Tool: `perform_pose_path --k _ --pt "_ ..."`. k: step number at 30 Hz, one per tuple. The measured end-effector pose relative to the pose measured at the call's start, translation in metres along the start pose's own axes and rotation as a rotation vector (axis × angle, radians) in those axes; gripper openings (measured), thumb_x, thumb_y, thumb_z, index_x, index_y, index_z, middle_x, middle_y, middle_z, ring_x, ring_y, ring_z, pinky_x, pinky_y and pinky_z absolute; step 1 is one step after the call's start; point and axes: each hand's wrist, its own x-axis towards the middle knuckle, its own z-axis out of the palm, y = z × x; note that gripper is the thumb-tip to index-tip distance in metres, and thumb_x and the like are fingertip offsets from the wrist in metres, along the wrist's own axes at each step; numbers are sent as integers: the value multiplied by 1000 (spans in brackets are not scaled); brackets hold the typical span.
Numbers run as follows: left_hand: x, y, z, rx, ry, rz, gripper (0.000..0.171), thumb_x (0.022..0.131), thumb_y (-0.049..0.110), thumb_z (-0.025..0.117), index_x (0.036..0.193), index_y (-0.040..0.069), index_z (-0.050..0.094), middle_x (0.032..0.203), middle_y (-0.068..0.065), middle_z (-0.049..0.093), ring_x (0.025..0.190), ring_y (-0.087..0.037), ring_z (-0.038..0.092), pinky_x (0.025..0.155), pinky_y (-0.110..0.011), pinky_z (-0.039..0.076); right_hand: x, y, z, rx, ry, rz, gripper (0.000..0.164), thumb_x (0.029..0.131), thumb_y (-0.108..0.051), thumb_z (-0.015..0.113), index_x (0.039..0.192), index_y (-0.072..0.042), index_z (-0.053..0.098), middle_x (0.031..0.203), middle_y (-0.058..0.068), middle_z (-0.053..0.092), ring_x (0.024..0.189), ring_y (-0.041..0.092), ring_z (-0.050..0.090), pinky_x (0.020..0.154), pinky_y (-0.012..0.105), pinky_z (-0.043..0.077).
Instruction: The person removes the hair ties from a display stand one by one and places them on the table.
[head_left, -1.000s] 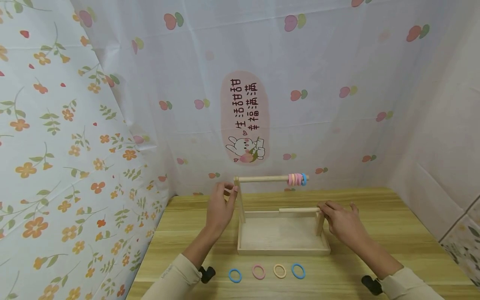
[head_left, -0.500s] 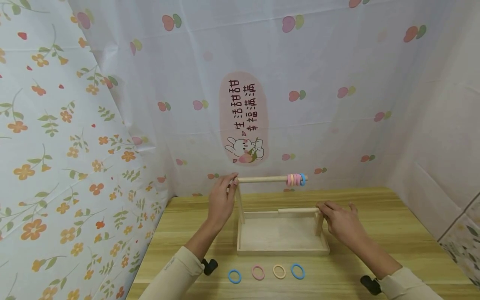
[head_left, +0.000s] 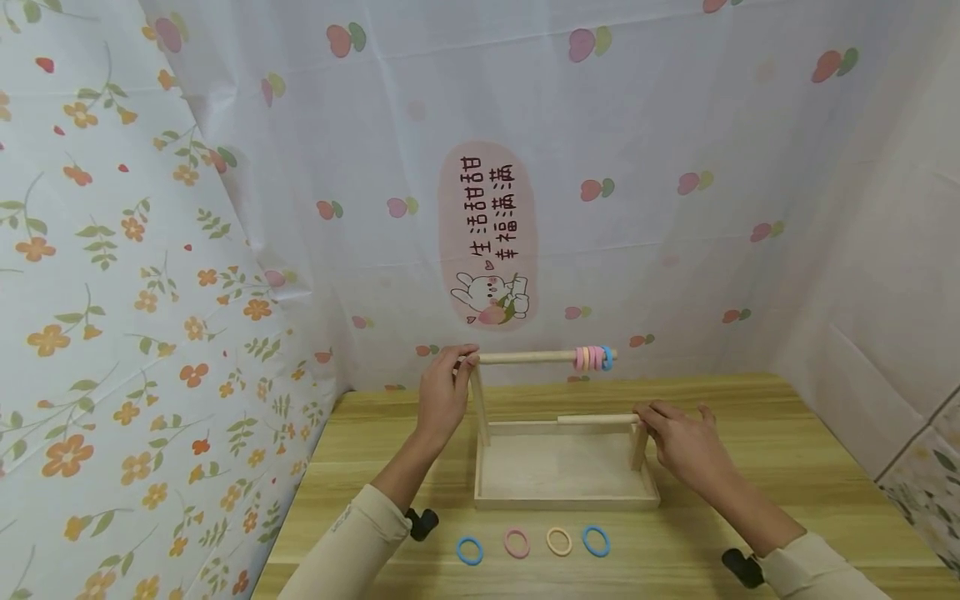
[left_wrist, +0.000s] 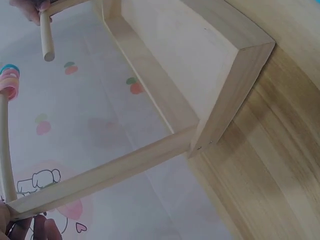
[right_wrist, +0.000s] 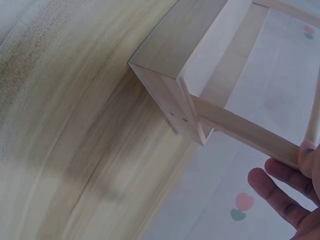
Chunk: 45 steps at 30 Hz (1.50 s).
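A pale wooden rack (head_left: 566, 503) has a shallow tray base and two uprights of different height, each with a rod. My left hand (head_left: 444, 396) grips the top of the tall post (head_left: 478, 400), where the upper rod (head_left: 525, 358) begins. Pink, yellow and blue rings (head_left: 589, 358) hang near that rod's free right end. At the right, my right hand (head_left: 686, 442) pinches the top of the short post (head_left: 638, 447), beside the lower rod (head_left: 592, 420). In the right wrist view, the thumb and fingers (right_wrist: 282, 200) show at that post's end.
Loose rings lie in a row in front of the rack: a blue ring (head_left: 469, 551), a pink ring (head_left: 517, 543), a yellow ring (head_left: 558, 542) and another blue ring (head_left: 596, 542). The wooden table (head_left: 360, 475) meets a patterned curtain (head_left: 675, 275) at the back.
My left hand has risen slightly along the tall post to its top, and its fingers now reach over the rod's end. The right hand, rack and rings stay in place.
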Motion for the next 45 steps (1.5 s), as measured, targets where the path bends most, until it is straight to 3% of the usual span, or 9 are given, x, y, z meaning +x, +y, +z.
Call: perform_pose_path --k 5,10,18,21,25,31,39,45 --pt "2 1 -1 -26 -3 10 27 110 22 68 130 6 77 123 -13 79 104 -29 79 87 -43 67 3 1 -1 14 -27 2 25 100 -7 81 124 -9 81 114 7 81 76 27 79 96 92 45" --pt "4 1 -2 -38 -2 14 25 110 19 68 128 5 77 123 -13 79 110 -29 79 94 -43 66 8 2 -5 39 -53 1 23 100 -6 79 123 -8 81 109 6 81 71 24 77 93 94 44" --pt "4 0 -2 -56 -11 20 27 110 23 68 128 5 77 119 -13 79 107 -29 79 95 -45 66 13 3 -12 62 -101 4 26 102 -15 80 126 -7 81 113 10 82 95 36 80 95 93 44" --pt "4 1 -1 -61 -15 8 27 110 23 68 128 5 78 119 -13 79 107 -29 78 95 -45 66 18 5 -15 71 -77 -7 30 101 -18 82 128 -4 80 115 13 81 92 38 80 93 89 48" --pt "5 3 -1 -69 -22 -5 27 109 22 68 128 5 78 119 -14 79 108 -30 78 95 -45 66 29 8 -20 85 18 -28 32 96 -16 86 124 -2 80 110 15 80 90 39 78 90 83 53" --pt "4 4 -2 -78 -19 -11 26 109 20 68 128 4 77 118 -15 79 108 -31 78 96 -46 66 47 10 -27 97 137 -53 41 87 -16 93 124 -2 80 111 18 80 98 45 75 84 76 55" --pt "3 3 -2 -75 -16 -31 26 109 21 69 127 5 78 121 -14 79 110 -31 78 95 -46 66 63 8 -36 100 115 -9 62 91 -22 91 146 -3 69 132 25 76 118 54 69 95 80 50" --pt "4 3 -2 -72 -17 -42 26 109 22 69 126 5 78 121 -13 80 108 -30 78 94 -46 66 74 3 -39 109 71 -19 62 97 -26 86 153 -9 64 142 23 72 124 55 65 100 80 48"
